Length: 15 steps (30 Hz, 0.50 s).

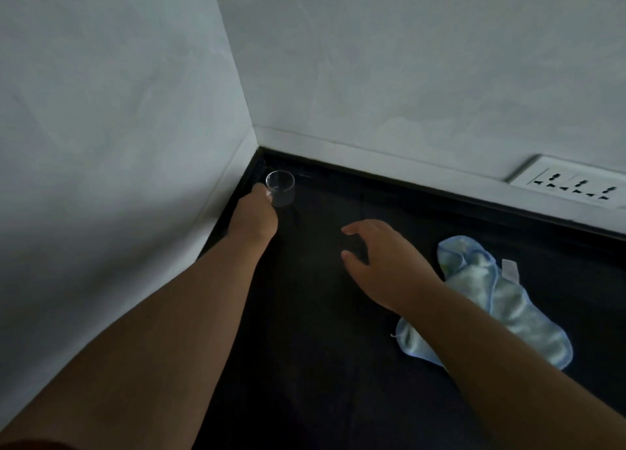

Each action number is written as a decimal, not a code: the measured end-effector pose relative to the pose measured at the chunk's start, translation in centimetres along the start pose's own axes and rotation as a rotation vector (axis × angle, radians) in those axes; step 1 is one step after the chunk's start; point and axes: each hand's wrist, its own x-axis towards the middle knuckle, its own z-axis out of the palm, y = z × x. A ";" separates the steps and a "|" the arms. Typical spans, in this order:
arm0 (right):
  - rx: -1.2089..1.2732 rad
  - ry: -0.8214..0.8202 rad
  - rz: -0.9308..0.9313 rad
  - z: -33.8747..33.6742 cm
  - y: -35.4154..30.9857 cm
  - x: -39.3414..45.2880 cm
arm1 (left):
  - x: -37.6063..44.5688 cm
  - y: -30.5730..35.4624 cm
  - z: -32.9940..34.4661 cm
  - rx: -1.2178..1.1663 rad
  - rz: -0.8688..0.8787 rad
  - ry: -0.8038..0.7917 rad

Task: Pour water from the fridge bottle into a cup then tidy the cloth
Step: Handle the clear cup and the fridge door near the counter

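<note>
two pale walls [118, 111] round dark counter [321, 365] (corner cup [280, 188] in left grip [255, 214]), right grip [382, 263] spread

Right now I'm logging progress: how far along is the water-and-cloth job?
Early. Done: nothing visible; no bottle in view. In hand: the left hand holds the clear glass cup in the counter corner; right hand open. Left: pouring, then tidying the crumpled blue cloth.

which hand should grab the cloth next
Right, probably. The right hand hovers open just beside the blue cloth, while the left hand is far off, holding the glass cup.
</note>
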 end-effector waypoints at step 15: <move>0.447 0.141 0.008 -5.9 -1.5 -10.9 | -22.8 10.1 -8.8 -0.071 0.408 -0.277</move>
